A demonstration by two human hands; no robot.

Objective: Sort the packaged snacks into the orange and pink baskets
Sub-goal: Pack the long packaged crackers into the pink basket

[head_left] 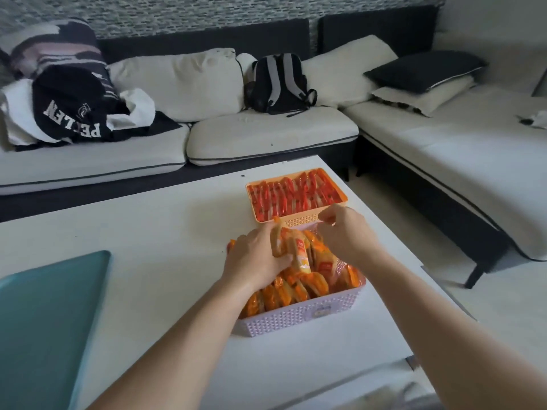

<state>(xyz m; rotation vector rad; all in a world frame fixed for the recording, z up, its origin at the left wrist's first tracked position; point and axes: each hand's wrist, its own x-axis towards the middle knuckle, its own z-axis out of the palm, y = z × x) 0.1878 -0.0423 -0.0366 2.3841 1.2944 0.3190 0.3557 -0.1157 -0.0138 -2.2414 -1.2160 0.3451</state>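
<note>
A pink woven basket (299, 318) stands on the white table, heaped with several orange-wrapped snacks (299, 287). My left hand (256, 257) grips a bunch of these orange packs at the basket's far left. My right hand (346, 229) hovers over the basket's far right corner, its fingers curled and pinching at a wrapper edge. Just behind, touching the pink basket, an orange basket (296, 222) holds rows of red-wrapped snacks (293, 195).
A teal tray (44, 315) lies on the table (154, 232) at the left. Behind the table runs a white and black corner sofa (266, 134) with cushions, clothes and a black backpack (278, 84). The table's right edge drops to the floor.
</note>
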